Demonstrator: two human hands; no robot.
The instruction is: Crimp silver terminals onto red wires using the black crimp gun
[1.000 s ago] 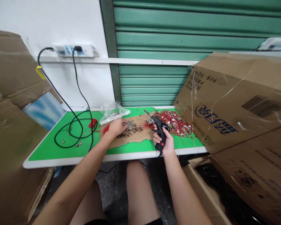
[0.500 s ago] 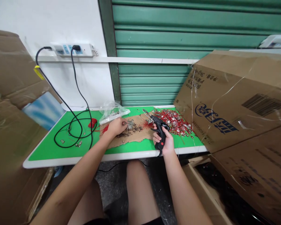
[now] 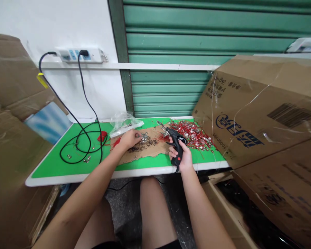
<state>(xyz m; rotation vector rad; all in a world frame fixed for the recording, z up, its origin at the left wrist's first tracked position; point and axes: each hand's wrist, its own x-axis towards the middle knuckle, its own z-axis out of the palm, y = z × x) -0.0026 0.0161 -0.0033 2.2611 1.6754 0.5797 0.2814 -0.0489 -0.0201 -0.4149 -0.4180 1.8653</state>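
Observation:
My right hand point(image 3: 182, 155) is wrapped round the handle of a black glue gun point(image 3: 176, 148) with a red dot on its grip. Its metal front end points up and left, above the cardboard sheet. My left hand point(image 3: 129, 139) rests over the left part of that cardboard sheet point(image 3: 126, 159), thumb and fingers pinched together. What they hold is too small to make out. Just right of these fingertips lies a cluster of small silver pieces point(image 3: 145, 138), with dark specks around it. A bundle of red strings point(image 3: 116, 141) shows by my left wrist.
A heap of red strings with silver pieces point(image 3: 194, 135) covers the right of the green table point(image 3: 145, 165). Black cables point(image 3: 89, 138) loop at left below a power strip point(image 3: 80, 55). Behind my left hand lies a clear plastic bag point(image 3: 125, 124). Large cardboard boxes point(image 3: 248, 103) flank the table.

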